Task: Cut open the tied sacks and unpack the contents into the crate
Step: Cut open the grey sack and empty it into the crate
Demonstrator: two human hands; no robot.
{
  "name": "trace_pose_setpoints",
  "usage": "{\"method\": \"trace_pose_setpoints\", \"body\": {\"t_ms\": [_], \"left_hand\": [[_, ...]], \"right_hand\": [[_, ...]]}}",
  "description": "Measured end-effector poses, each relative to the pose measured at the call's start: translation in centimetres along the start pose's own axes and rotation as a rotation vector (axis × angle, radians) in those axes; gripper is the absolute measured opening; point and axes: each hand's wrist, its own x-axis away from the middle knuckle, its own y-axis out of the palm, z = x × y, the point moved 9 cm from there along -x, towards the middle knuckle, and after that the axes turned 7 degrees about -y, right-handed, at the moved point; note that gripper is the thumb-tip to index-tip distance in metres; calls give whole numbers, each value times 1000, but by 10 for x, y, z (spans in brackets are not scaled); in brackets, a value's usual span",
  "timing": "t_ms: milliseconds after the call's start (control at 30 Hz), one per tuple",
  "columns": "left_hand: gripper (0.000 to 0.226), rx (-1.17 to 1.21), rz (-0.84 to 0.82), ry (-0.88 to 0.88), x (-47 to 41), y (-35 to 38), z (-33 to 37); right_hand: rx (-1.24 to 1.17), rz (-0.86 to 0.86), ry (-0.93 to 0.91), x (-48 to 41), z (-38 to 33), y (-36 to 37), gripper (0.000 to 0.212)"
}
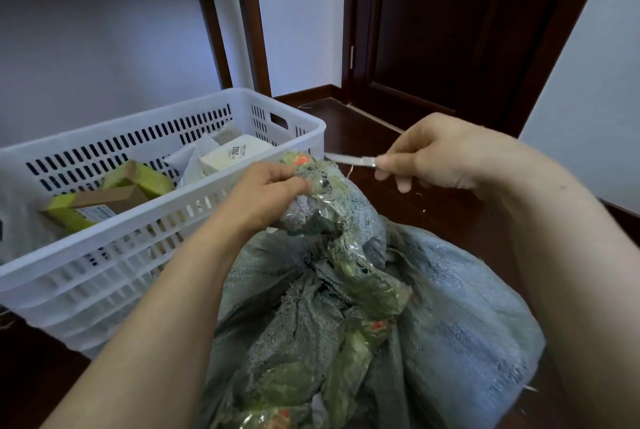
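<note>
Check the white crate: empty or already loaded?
Partly loaded: crate holds green boxes and white packages; far wall shows above them.

1 white slotted plastic crate (104,273), 1 grey woven sack (467,307), 1 slim metal blade (349,159), 2 green-and-brown cardboard boxes (145,177), 2 hands: left hand (266,193), right hand (440,155).

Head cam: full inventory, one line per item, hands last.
sack: 1, grey-blue woven, foreground, neck taped
crate: 1, white slotted, left of sack
green boxes: 2, green and brown, in crate
white box: 1, white, in crate, far side
blade: 1, silvery, tip beside sack neck
door: 1, dark brown, back right
left hand: 1, grips sack neck
right hand: 1, holds blade
</note>
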Motion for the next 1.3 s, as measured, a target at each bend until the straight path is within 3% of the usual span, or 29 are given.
{"method": "trace_pose_setpoints", "body": {"t_ms": [100,333,567,767,900,1000,1033,1167,1233,1300], "left_hand": [[22,-5,14,29,0,-1,2],[27,-32,4,77,-1,-2,4],[41,-18,-42,110,3,9,13],[22,-1,44,116,2,0,11],[61,37,174,43,-6,-12,1],[95,229,56,88,-7,-1,0],[92,267,6,136,-6,5,4],[17,184,31,187,-3,11,15],[7,115,56,145,-5,11,11],[9,-27,72,79,-7,10,-2]], "right_hand": [[198,-42,-7,0,-4,8,25],[329,-35,30,-4,-2,18,24],[159,-36,-30,-17,-10,47,25],[-33,167,-52,-19,-4,34,29],[-17,216,-102,-17,-11,26,28],[-3,224,-131,-16,-15,21,27],[-15,225,-138,-15,-17,19,26],[16,220,-161,-12,-21,25,27],[80,279,-150,-12,-19,22,27],[-75,531,-96,-10,-5,-18,27]]}}
